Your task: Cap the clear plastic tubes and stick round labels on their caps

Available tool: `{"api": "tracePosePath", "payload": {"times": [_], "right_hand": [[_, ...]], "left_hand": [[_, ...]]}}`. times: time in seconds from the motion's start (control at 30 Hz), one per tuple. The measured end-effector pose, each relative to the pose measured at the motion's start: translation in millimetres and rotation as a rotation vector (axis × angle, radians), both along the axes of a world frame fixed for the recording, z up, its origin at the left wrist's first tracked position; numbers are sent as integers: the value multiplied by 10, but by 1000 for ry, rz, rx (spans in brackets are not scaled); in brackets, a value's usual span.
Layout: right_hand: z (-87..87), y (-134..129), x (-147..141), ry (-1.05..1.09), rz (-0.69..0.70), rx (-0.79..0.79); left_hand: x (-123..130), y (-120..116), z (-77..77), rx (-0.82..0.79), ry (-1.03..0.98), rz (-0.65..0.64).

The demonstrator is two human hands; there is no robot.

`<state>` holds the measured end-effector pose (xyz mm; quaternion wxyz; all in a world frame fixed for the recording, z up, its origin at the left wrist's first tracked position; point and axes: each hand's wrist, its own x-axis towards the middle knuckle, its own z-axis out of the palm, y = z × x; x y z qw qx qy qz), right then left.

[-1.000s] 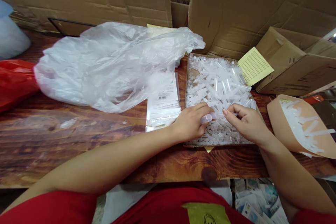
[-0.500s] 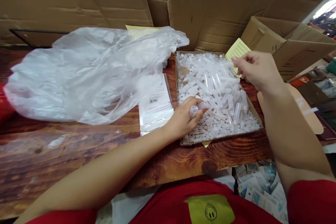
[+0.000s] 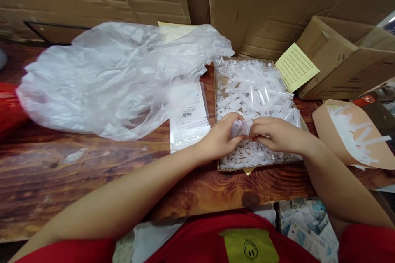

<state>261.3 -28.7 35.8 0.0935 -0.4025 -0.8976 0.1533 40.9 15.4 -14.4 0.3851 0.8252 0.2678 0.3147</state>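
My left hand (image 3: 224,135) is closed around a clear plastic tube (image 3: 236,128), its round end facing me. Close against it, my right hand (image 3: 271,134) has its fingers pinched at the tube's far end; what sits between those fingertips is hidden. Both hands are over the near part of a shallow cardboard tray (image 3: 218,148). Loose clear tubes (image 3: 262,95) are heaped in the tray, among many small white plastic pieces (image 3: 230,160).
Left of the tray lie a stack of printed packets (image 3: 188,125) and a large crumpled plastic bag (image 3: 117,78). A yellow label sheet (image 3: 296,68) leans by a cardboard box (image 3: 333,49). A tan container (image 3: 333,139) with white strips stands right.
My right hand has come down and left from the tray's far right corner to meet my left hand at the tube. The view has shifted slightly. The yellow label sheet is now uncovered.
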Motion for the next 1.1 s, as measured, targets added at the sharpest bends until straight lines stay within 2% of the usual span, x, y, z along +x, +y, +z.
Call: {"api": "tracePosePath", "payload": {"times": [0.17, 0.33, 0.43, 0.57, 0.67, 0.83, 1.1], "right_hand": [[-203, -29, -83, -200, -25, 75], [-219, -61, -71, -203, -46, 57], [-182, -83, -45, -41, -94, 61], [-147, -129, -42, 374, -191, 90], [-150, -192, -104, 642, -169, 127], [-137, -300, -285, 677, -97, 325], [-135, -381, -460, 408, -116, 747]], "left_hand": [[14, -10, 33, -74, -56, 14], [54, -5, 89, -261, -167, 62], [84, -12, 117, -405, -268, 102], [133, -32, 161, -649, -440, 89], [172, -35, 203, -892, -573, 113], [210, -19, 266, -1149, -724, 216], [226, -90, 382, -1358, -718, 281]]}}
